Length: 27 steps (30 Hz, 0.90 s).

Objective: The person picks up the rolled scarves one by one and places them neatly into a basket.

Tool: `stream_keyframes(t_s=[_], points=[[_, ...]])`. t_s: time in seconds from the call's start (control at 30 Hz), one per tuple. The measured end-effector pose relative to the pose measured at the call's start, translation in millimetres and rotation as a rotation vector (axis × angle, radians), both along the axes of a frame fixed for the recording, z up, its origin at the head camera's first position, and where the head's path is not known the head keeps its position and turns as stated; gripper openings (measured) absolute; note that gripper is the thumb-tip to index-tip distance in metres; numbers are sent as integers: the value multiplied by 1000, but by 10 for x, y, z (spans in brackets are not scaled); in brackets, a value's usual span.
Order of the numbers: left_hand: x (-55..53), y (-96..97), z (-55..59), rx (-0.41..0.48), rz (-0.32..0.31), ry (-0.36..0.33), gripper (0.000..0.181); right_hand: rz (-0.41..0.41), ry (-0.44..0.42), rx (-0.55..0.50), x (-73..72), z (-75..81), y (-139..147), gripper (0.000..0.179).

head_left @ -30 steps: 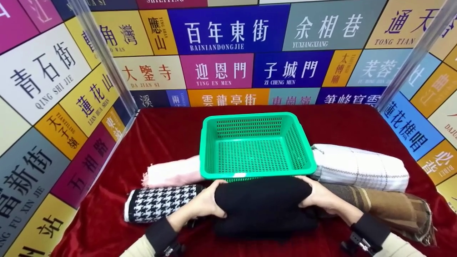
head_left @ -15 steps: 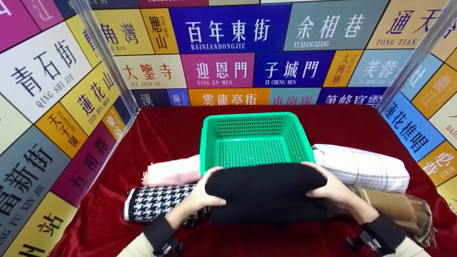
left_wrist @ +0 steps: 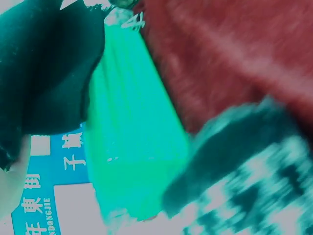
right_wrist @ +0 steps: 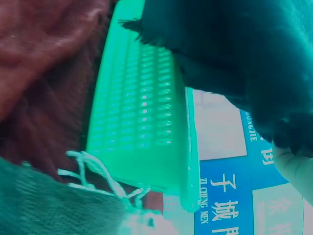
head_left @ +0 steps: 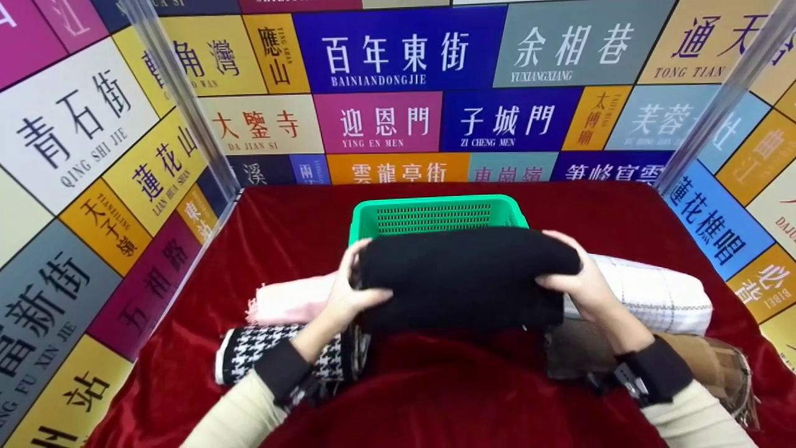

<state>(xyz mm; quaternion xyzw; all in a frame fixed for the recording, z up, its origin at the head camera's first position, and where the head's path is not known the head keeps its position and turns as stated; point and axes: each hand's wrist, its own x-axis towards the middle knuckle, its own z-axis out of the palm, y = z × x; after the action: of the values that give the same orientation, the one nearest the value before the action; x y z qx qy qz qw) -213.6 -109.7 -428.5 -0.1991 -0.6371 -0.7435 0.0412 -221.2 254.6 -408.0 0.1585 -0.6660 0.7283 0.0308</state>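
Observation:
A folded black scarf [head_left: 463,280] is held by its two ends, up over the near side of a green plastic basket [head_left: 435,201]. My left hand [head_left: 349,286] grips its left end, thumb on the near face. On the right end, my right hand [head_left: 581,283] has the same kind of grip. Much of the basket's inside is hidden behind the scarf. Seen from the left wrist, the scarf [left_wrist: 54,73] hangs beside the basket's wall [left_wrist: 137,117]. In the right wrist view a short fringe shows on the scarf's edge [right_wrist: 146,32], overlapping the basket [right_wrist: 132,112].
Left of the basket lie a pink scarf [head_left: 292,300] and a rolled houndstooth scarf [head_left: 261,358]. A white checked scarf [head_left: 653,292] and a brown fringed one [head_left: 690,358] lie on the right. Red velvet cloth [head_left: 448,398] covers the table, with printed sign panels [head_left: 398,50] behind.
Both hands have lifted the black scarf and moved it forward, from in front of the basket to over its near side. The basket and the other scarves stay where they were.

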Motion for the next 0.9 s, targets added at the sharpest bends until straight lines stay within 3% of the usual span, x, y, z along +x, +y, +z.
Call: stream_keyframes(t_s=[0.3, 0.43, 0.53, 0.77, 0.9], points=[[-421, -58, 210, -96, 66, -19, 78, -38, -14, 40, -418, 107, -46, 70], [-591, -53, 262, -60, 62, -66, 75, -39, -39, 17, -599, 119, -82, 69], [-730, -41, 294, -30, 50, -142, 71, -50, -71, -13, -741, 114, -118, 69], [-1065, -11, 316, -43, 35, -422, 69, -65, -175, -3, -1067, 64, -184, 69], [-1210, 13, 286, -64, 70, -507, 72, -77, -252, 31, -1220, 32, -216, 72]])
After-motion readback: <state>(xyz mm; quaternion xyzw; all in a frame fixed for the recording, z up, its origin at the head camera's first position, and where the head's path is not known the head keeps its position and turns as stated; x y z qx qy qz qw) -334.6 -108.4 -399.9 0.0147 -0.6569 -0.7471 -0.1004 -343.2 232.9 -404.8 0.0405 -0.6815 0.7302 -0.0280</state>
